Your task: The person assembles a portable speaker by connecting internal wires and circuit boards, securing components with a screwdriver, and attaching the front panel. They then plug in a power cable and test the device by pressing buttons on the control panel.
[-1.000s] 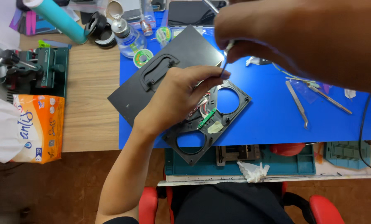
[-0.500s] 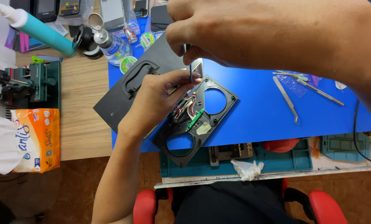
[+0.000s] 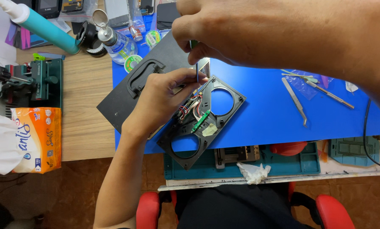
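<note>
A screw is being worked on the black plastic frame with two round openings (image 3: 207, 118), which lies on the blue mat (image 3: 266, 110) of the worktop. The right hand (image 3: 258, 34), raised above, pinches a thin screwdriver (image 3: 197, 68) upright in its fingers. The left hand (image 3: 164, 101) presses the frame's upper corner, fingers curled. Steady downward pressure seems needed.

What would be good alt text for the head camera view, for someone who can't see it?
Seen from above, the left hand steadies a black frame with two round holes and coloured wires on a blue mat, while the right hand holds a thin screwdriver down onto it. Tweezers lie to the right, and a tissue pack sits at the left.
</note>
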